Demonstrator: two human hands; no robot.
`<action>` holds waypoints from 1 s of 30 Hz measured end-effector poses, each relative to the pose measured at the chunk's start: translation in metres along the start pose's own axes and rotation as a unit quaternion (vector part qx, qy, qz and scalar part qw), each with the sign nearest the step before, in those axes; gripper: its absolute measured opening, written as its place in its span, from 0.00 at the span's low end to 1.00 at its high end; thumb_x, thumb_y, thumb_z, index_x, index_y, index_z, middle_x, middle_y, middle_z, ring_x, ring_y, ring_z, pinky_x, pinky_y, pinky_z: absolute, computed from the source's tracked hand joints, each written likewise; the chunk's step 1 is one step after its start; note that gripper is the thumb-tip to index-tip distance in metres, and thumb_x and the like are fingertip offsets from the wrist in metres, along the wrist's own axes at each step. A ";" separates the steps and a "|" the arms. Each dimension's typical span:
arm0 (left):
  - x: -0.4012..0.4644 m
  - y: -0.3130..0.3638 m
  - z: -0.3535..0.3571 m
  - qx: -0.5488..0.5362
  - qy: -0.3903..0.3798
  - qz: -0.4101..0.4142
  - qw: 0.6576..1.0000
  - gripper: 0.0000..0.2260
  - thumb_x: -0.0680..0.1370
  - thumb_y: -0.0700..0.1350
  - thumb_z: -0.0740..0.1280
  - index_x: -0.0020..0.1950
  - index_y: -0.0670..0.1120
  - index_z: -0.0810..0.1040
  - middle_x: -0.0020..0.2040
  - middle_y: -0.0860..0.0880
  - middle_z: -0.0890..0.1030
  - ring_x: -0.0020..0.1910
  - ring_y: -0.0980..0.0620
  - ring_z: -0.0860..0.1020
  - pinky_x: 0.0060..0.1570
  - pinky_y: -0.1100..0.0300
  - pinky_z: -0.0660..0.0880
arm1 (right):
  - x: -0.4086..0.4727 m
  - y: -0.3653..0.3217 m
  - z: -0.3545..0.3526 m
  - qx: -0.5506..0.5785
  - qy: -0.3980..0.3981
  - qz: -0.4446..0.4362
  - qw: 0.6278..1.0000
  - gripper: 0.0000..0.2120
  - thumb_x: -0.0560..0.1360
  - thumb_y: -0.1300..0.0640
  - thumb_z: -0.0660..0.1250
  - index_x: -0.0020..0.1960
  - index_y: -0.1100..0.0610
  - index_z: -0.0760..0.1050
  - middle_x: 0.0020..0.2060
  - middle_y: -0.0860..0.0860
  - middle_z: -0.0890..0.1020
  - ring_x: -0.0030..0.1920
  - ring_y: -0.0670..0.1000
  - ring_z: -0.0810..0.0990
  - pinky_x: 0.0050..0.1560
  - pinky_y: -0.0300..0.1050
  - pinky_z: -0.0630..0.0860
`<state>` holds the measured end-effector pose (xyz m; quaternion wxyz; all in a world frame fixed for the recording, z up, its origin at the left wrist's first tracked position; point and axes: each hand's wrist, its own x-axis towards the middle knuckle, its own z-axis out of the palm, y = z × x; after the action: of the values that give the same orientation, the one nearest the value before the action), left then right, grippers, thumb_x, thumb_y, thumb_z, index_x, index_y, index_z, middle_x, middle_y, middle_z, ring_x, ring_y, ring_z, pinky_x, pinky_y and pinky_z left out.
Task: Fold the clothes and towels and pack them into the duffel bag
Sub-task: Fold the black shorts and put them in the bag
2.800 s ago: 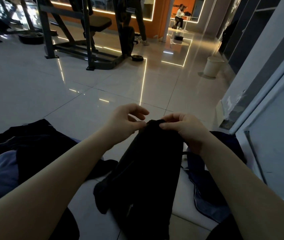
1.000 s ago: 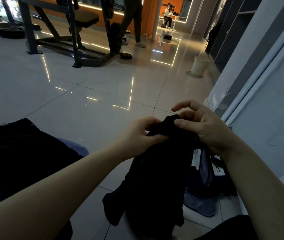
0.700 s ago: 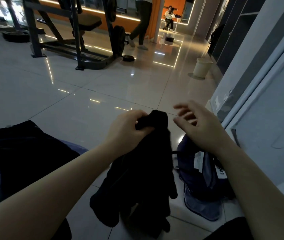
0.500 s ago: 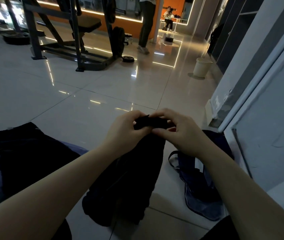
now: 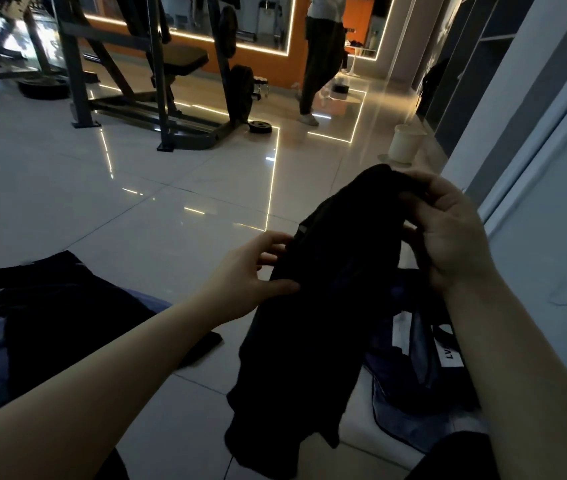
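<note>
**Black garment regripped, one edge high and one low**

Now I have the black garment hanging in the air between my two hands, above the tiled floor. Half a second ago both hands met at the top of it, pinching the same bunched edge; since then they have parted. My right hand has gone up and to the right, its grip closed on the upper fold with the fingers curled over the cloth. My left hand has dropped lower and to the left, and pinches a side edge of the garment between thumb and fingers. The cloth now runs slanting from high right to low left, and its lower part dangles loose near the floor.

I judge that this is a search for the garment's edges, so that it can be spread and folded. No fold is made yet; it hangs crumpled, and I cannot tell what kind of garment it is in this dim light.

The duffel bag, dark blue with a white label, lies on the floor just behind and below the garment, under my right forearm. It looks slack; I cannot tell how far its mouth is open. A heap of dark clothes waits on the floor to my left, well apart from the bag, so most of the task is still ahead.

Further off stand a gym machine and a pale bin, and a person walks by.
</note>
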<state>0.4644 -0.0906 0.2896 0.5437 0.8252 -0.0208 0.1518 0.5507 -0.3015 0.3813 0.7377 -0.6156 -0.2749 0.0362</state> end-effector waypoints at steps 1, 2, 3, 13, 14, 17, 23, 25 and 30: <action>0.001 -0.005 0.000 0.028 0.006 -0.012 1.000 0.21 0.67 0.49 0.77 0.55 0.61 0.73 0.51 0.57 0.79 0.53 0.56 0.79 0.60 0.52 0.75 | 0.000 -0.003 -0.004 0.025 0.007 0.007 1.000 0.11 0.70 0.58 0.65 0.52 0.55 0.77 0.45 0.47 0.83 0.47 0.47 0.81 0.46 0.41 0.80; 0.002 -0.010 0.000 0.054 0.014 -0.026 0.998 0.18 0.71 0.46 0.75 0.56 0.58 0.73 0.51 0.56 0.79 0.52 0.56 0.79 0.59 0.50 0.75 | -0.001 -0.004 -0.007 0.040 0.011 0.011 0.999 0.12 0.69 0.57 0.66 0.52 0.56 0.77 0.45 0.48 0.83 0.48 0.48 0.81 0.46 0.41 0.80; 0.004 -0.015 -0.001 0.081 0.017 -0.045 0.996 0.16 0.73 0.46 0.73 0.58 0.55 0.74 0.51 0.54 0.80 0.52 0.54 0.79 0.59 0.50 0.75 | -0.001 -0.004 -0.009 0.045 0.016 0.014 0.999 0.12 0.68 0.57 0.66 0.52 0.56 0.77 0.45 0.48 0.83 0.47 0.48 0.82 0.45 0.41 0.80; -0.001 0.034 0.011 -0.100 -0.004 0.004 0.995 0.18 0.66 0.51 0.74 0.53 0.59 0.75 0.49 0.52 0.79 0.47 0.53 0.81 0.52 0.56 0.79 | -0.006 0.004 -0.023 0.059 0.040 0.079 0.994 0.08 0.68 0.60 0.67 0.46 0.54 0.80 0.38 0.47 0.84 0.39 0.45 0.83 0.37 0.37 0.79; -0.005 0.038 0.015 -0.109 -0.027 0.015 0.994 0.22 0.63 0.53 0.74 0.55 0.61 0.73 0.50 0.52 0.78 0.48 0.52 0.81 0.51 0.56 0.79 | -0.007 0.004 -0.022 0.065 0.031 0.081 0.994 0.08 0.65 0.58 0.69 0.43 0.52 0.82 0.37 0.47 0.84 0.38 0.45 0.83 0.36 0.36 0.79; -0.009 0.037 0.028 -0.103 -0.041 0.032 0.993 0.29 0.61 0.55 0.75 0.58 0.65 0.67 0.54 0.53 0.75 0.47 0.54 0.80 0.49 0.57 0.80 | -0.009 0.007 -0.020 0.052 0.013 0.085 0.995 0.05 0.66 0.57 0.69 0.41 0.51 0.81 0.36 0.46 0.83 0.37 0.44 0.81 0.36 0.36 0.78; -0.009 0.022 0.044 0.074 0.107 0.069 0.989 0.14 0.70 0.53 0.74 0.51 0.52 0.75 0.52 0.53 0.72 0.47 0.53 0.77 0.48 0.56 0.78 | -0.008 0.012 -0.015 0.019 0.078 0.092 0.993 0.11 0.79 0.66 0.62 0.46 0.52 0.77 0.35 0.44 0.82 0.35 0.44 0.80 0.33 0.37 0.76; -0.005 0.014 0.045 0.161 0.101 0.045 0.981 0.15 0.73 0.52 0.72 0.55 0.46 0.80 0.51 0.51 0.72 0.47 0.51 0.76 0.48 0.55 0.75 | -0.007 0.012 -0.015 0.024 0.085 0.089 0.992 0.11 0.79 0.66 0.62 0.45 0.52 0.77 0.35 0.45 0.82 0.35 0.44 0.80 0.32 0.36 0.77; 0.001 0.018 0.025 0.041 0.121 0.013 0.992 0.10 0.70 0.52 0.67 0.42 0.48 0.82 0.38 0.52 0.81 0.39 0.52 0.80 0.42 0.54 0.77 | -0.003 0.017 -0.014 -0.020 0.109 0.092 0.990 0.12 0.78 0.67 0.62 0.45 0.52 0.76 0.35 0.46 0.81 0.34 0.45 0.79 0.32 0.37 0.77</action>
<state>0.4672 -0.1200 0.2969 0.5063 0.8217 0.0408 0.2586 0.5593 -0.3106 0.3628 0.7441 -0.6533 -0.1359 0.0314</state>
